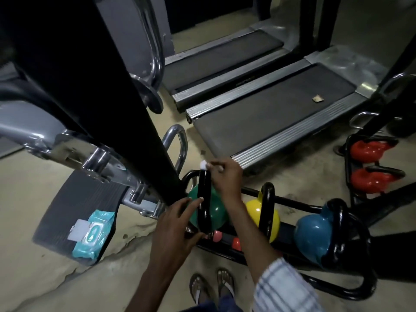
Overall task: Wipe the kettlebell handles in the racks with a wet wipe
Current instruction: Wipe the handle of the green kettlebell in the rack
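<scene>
**Gym wipe-down under way**

A wipes pack (pixel 91 238) lies close at left, handy for refills. The left hand (pixel 173 224), fingers spread, steadies the black handle (pixel 203 199) of the green kettlebell (pixel 217 206) in the rack (pixel 299 206), while the right hand (pixel 226 176) pinches a wet wipe (pixel 203 164) in its fingers at the handle's far end.

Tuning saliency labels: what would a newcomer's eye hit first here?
The glossy green kettlebell, yellow kettlebell and blue kettlebell sit in a low black rack, bottom centre. The right hand pinches a small white wet wipe on the green one's black handle.
</scene>
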Action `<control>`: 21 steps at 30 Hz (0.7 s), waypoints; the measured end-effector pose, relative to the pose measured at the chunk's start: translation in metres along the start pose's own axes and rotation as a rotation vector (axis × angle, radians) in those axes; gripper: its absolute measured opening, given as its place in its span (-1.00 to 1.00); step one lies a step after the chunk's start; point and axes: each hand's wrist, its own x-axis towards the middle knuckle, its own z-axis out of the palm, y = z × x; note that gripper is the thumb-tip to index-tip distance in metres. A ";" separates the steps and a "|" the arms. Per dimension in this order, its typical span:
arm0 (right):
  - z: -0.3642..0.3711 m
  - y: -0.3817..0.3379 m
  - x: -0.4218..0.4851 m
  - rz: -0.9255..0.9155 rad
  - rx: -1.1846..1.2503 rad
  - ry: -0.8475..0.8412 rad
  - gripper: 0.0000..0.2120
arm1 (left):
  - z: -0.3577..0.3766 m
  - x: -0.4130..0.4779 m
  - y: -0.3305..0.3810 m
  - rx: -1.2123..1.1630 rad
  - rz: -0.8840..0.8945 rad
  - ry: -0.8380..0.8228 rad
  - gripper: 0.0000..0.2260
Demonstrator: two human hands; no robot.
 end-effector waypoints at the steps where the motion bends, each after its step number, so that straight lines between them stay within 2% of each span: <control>1: 0.001 0.003 0.022 0.094 0.000 -0.049 -0.89 | 0.000 0.000 0.003 0.009 -0.016 -0.002 -0.12; 3: 0.002 0.015 0.047 0.310 0.035 -0.185 -0.82 | 0.001 0.000 0.007 0.031 -0.049 0.000 -0.09; 4: 0.002 0.021 0.051 0.359 0.038 -0.216 -0.80 | 0.002 -0.001 0.009 0.040 -0.066 0.004 -0.09; 7: -0.007 0.021 0.029 0.230 0.007 -0.131 -0.86 | 0.003 -0.005 0.014 0.037 -0.097 0.016 -0.08; 11: -0.017 0.017 -0.014 0.048 0.107 -0.033 -0.97 | 0.004 -0.007 0.012 0.004 -0.131 0.017 -0.05; 13: -0.008 0.024 -0.007 0.120 0.216 -0.011 -0.95 | 0.004 -0.006 0.011 0.019 -0.122 0.011 -0.05; 17: 0.015 0.041 0.016 0.460 0.392 0.053 -0.87 | 0.001 -0.003 0.013 0.052 -0.126 0.003 -0.08; 19: 0.012 0.028 0.002 0.452 0.370 0.072 -0.84 | 0.002 -0.002 0.013 0.060 -0.127 0.003 -0.07; 21: 0.004 0.015 -0.022 0.321 0.314 0.060 -0.88 | 0.003 -0.001 0.012 0.070 -0.131 -0.011 -0.07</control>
